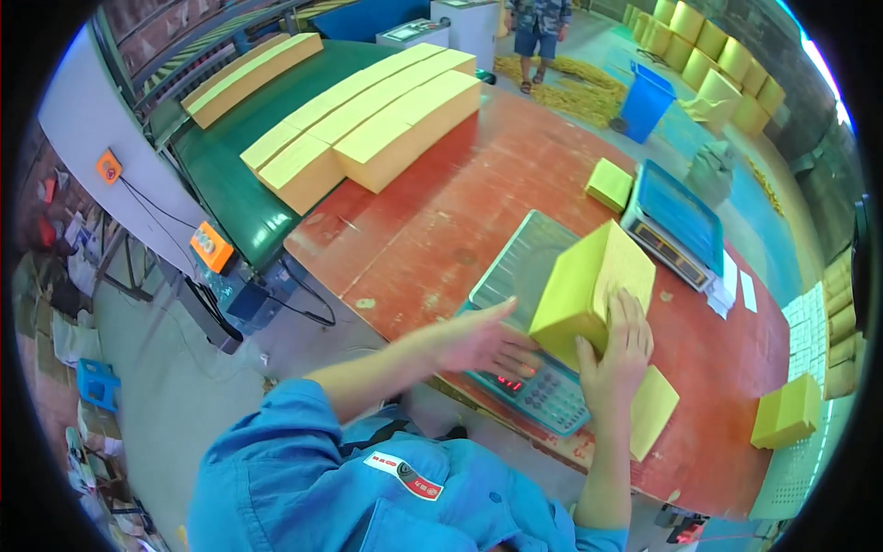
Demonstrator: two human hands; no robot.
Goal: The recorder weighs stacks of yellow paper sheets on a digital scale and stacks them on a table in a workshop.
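My right hand grips the near right side of a thick block-shaped stack of yellow paper, fingers on its side and thumb at its lower edge. The stack is tilted over the right part of a teal-framed weighing scale; whether it rests on the pan cannot be told. With nothing in it, my left hand is open, fingers stretched out over the scale's lit red display, just left of the stack. A flat yellow piece lies on the table beside my right wrist.
Long yellow stacks lie across the red table and green conveyor belt. A second scale stands at right, beside a small yellow block. An orange button box is at left. Beyond the table stands a person.
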